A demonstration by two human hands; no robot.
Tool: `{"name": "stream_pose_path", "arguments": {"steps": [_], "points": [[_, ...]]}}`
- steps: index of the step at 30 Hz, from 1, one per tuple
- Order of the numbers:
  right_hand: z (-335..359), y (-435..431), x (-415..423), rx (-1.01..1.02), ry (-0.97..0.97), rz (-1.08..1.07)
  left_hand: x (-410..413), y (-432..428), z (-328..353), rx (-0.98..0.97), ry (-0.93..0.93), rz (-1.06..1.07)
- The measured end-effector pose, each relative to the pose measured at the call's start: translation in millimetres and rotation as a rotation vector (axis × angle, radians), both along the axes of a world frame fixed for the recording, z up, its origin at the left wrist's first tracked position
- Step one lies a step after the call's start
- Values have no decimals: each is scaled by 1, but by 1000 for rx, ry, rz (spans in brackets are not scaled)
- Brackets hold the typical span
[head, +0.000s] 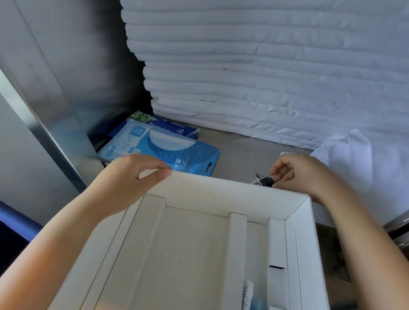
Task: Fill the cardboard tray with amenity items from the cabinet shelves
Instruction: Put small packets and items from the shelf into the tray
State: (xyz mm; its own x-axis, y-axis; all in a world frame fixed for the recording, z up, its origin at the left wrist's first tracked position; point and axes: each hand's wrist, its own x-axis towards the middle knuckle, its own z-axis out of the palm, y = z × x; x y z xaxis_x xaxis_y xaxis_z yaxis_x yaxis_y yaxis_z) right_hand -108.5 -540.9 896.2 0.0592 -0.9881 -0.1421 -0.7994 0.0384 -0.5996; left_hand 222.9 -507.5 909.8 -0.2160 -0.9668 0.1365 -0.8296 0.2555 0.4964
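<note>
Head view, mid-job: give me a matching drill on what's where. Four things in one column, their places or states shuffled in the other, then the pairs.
Things:
1. left hand
2. right hand
3. blue pack
4. folded white linens

States:
a. stacked at the back of the shelf
b. pinches a small dark-tipped item
c. grips the far rim of the cardboard tray
d. lies flat on the shelf beyond the tray's far left corner

Pairs: 1-c, 2-b, 3-d, 4-a

left hand (130, 175) — bare, forearm uncovered to frame edge | right hand (299, 175) — bare, forearm uncovered likewise
</note>
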Motion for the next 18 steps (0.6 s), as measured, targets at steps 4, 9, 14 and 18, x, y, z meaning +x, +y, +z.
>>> {"name": "stream_pose_path", "arguments": {"steps": [4, 9, 14, 18], "points": [[-2, 1, 1, 11, -30, 1, 0, -1, 0, 1, -4, 15], [-3, 1, 0, -43, 4, 3, 0, 0, -1, -3, -3, 16], [1, 1, 0, -185, -60, -8, 1, -2, -1, 13, 4, 20], [9, 6, 3, -369, -127, -28, 0, -2, 0, 19, 2, 17]]}}
